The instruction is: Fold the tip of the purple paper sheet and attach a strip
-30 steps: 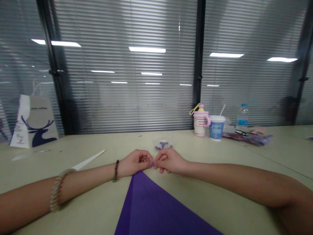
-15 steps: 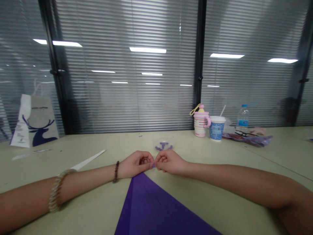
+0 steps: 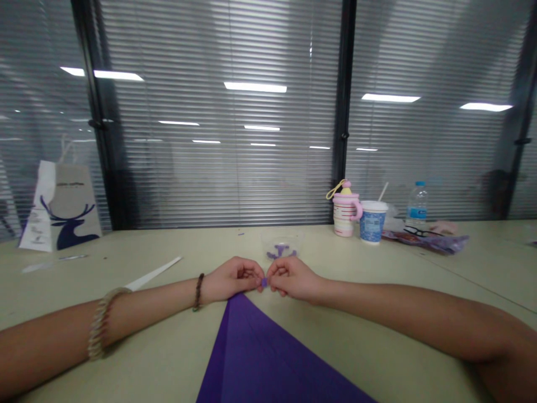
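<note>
More of the purple scrap (image 3: pixel 264 282) shows now just past the paper (image 3: pixel 268 352); our left hand (image 3: pixel 235 279) and right hand (image 3: pixel 296 279) both pinch it, probably mid-adjustment.

One cam, worn on the person's head. It looks fwd & a bit down, over the tbl (image 3: pixel 210 246). L hand (image 3: pixel 235 278) & R hand (image 3: pixel 294 277) sit abt mid, a bit low in view, fairly nr. Purple paper (image 3: pixel 268 358) is nearer & runs off the btm edge. The tbl fills much of the low half; blinds (image 3: pixel 226 184) fill the top, well back.
</note>
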Demonstrator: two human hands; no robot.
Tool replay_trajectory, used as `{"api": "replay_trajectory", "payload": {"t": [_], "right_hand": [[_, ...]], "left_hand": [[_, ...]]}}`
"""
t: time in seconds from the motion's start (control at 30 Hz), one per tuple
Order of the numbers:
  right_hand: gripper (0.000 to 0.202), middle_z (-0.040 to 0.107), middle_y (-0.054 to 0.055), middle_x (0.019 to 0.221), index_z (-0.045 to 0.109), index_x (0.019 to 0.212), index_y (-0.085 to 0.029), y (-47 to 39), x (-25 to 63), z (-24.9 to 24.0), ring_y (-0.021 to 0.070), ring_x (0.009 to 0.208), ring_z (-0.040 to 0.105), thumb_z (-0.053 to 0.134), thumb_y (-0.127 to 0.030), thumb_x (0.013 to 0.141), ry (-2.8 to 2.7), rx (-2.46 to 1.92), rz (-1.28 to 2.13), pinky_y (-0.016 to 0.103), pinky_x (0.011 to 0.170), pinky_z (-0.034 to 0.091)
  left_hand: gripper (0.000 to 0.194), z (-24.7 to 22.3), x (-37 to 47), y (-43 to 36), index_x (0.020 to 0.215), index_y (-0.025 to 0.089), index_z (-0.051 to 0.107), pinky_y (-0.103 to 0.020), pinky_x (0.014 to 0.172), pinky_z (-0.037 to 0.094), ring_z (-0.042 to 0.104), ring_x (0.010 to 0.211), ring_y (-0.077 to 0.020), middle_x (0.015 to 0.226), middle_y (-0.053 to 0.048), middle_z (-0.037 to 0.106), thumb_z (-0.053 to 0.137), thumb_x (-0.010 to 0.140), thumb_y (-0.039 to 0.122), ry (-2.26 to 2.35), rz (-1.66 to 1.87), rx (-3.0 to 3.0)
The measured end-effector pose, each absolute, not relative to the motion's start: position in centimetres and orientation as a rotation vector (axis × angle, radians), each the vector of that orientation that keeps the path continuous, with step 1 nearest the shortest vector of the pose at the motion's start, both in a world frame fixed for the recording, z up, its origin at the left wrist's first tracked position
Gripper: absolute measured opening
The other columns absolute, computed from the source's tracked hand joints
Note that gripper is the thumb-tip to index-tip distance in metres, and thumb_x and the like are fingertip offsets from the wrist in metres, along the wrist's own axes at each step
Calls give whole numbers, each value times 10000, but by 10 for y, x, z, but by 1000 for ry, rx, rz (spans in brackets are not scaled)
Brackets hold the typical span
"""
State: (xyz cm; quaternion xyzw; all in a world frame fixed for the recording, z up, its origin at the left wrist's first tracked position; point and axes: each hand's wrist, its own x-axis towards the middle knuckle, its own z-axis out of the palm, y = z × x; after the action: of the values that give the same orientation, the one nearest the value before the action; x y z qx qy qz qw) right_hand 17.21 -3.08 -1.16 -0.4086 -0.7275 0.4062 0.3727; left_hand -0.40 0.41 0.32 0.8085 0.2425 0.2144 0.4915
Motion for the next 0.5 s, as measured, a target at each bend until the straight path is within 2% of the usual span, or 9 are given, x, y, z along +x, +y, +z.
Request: {"api": "replay_trajectory", "payload": {"t": [0.17,0.37,0.5], "right_hand": [[67,476,-11,545,493,675,-107,-31,172,-11,29,405,401,449,-123,628,-1863,-1047,1050,137,361,292],[70,480,-11,551,493,681,-108,-30,172,-11,31,406,403,450,-118,627,-1863,-1055,1062,141,364,293],[72,489,-5,563,495,688,-107,-30,172,-11,30,410,411,460,-135,632,-1870,-1043,1053,138,364,296]], "left_hand": [[252,5,-4,5,782,65,536,-120,444,241,385,491,-15,676,-41,574,562,710,305,600,501,1916],[224,3,-5,5,769,74,537,-132,584,362,499,631,-51,703,-40,581,606,674,265,570,475,1914],[221,1,-6,7,787,74,534,-142,614,379,518,654,-57,724,-48,589,595,684,260,580,477,1952]]}}
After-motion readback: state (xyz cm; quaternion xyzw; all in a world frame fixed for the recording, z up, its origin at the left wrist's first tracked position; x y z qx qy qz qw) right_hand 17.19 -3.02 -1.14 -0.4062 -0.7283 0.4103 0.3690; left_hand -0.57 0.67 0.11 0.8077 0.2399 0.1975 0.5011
